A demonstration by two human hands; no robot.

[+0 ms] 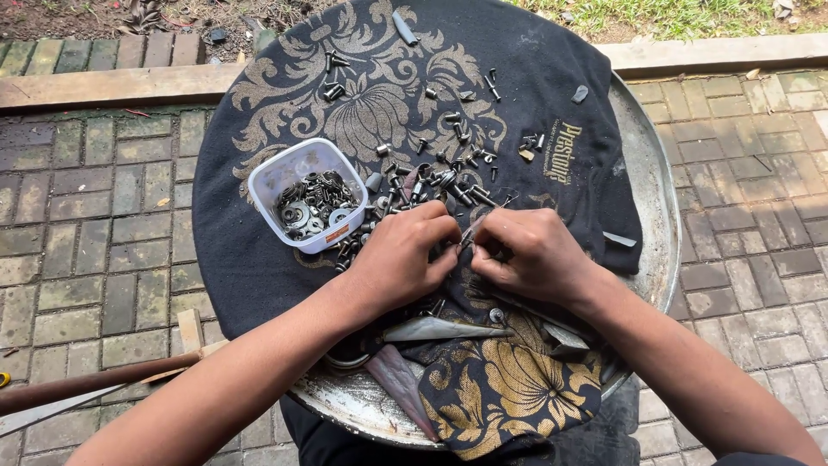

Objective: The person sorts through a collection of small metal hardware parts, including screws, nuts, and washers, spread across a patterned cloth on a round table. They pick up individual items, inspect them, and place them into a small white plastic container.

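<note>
Two hands meet at the middle of a black cloth with a gold flower pattern, spread over one round metal tray. The left hand is curled nearly closed, fingertips pinched down at the edge of a pile of bolts; what exactly it grips is hidden by the fingers. The right hand is also curled tight, and a thin metal piece sticks out from between its thumb and fingers, pointing toward the left hand. The two hands almost touch.

The bolts and screws in the pile are too many and too tangled to count. Smaller scatterings lie farther up the cloth, with a separate little cluster near the top.

One clear plastic tub stands just left of the pile, beside the left hand, and holds a heap of washers.

Below the hands lie two flat metal blades. One wooden handle lies on the brick paving at the lower left.
</note>
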